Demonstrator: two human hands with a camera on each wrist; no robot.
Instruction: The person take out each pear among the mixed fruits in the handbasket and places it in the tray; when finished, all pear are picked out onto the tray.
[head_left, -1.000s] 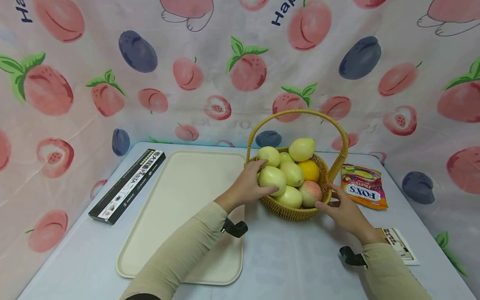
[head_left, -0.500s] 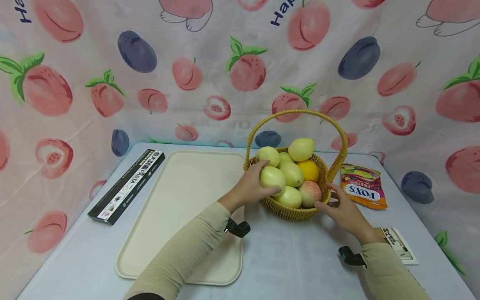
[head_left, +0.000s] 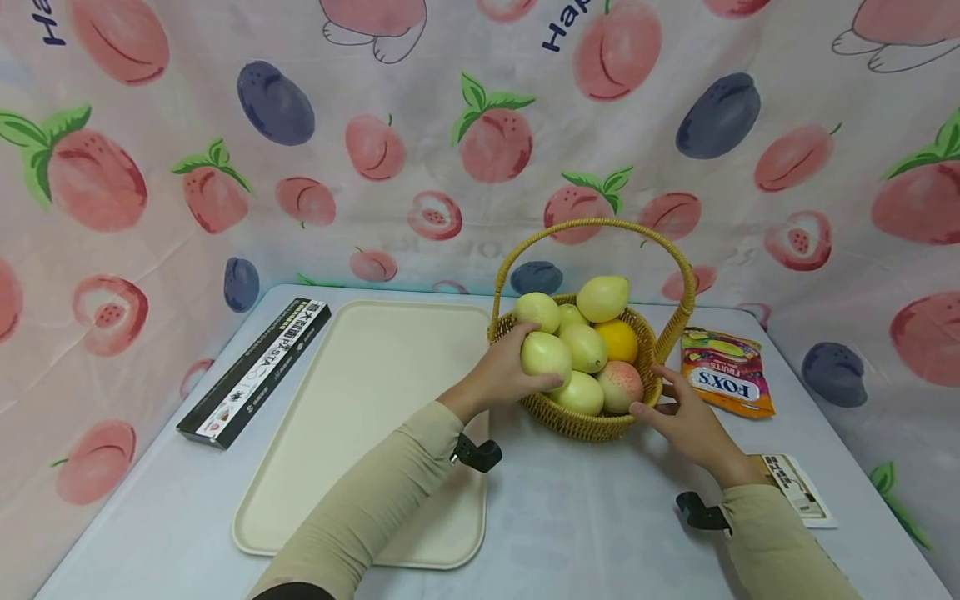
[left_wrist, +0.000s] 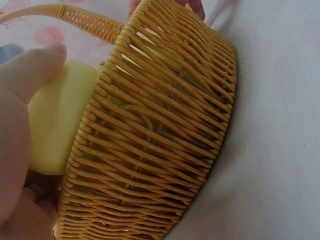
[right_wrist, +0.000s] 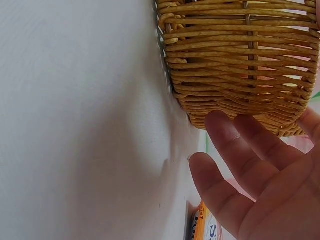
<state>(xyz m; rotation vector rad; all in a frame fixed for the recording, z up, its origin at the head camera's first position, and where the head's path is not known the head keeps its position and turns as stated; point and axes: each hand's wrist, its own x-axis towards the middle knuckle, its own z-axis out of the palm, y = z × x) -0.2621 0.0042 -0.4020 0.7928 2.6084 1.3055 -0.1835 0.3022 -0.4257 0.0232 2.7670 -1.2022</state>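
In the head view, a wicker basket point(head_left: 581, 427) with a tall arched handle stands right of centre, heaped with fruit. My left hand point(head_left: 501, 367) grips a smooth pale yellow-green fruit point(head_left: 545, 356) at the basket's left side, thumb in front and fingers behind. The left wrist view shows this fruit point(left_wrist: 62, 122) at the rim, under the thumb. Around it lie several similar fruits, an orange point(head_left: 618, 341) and a peach point(head_left: 621, 386). My right hand point(head_left: 693, 429) touches the basket's right side near the handle base, its extended fingers point(right_wrist: 235, 145) spread against the wicker.
A cream tray point(head_left: 390, 375) lies left of the basket, partly under my left forearm. Beside it is a black pasta box point(head_left: 255, 371). A Fox's Fruits candy bag point(head_left: 726, 373) and a flat printed packet point(head_left: 798, 492) lie at right. A fruit-print cloth point(head_left: 435, 150) hangs behind.
My left hand and forearm have shifted slightly to the right, with the pale fruit in its grip edging right too. The right hand and basket have stayed in place.
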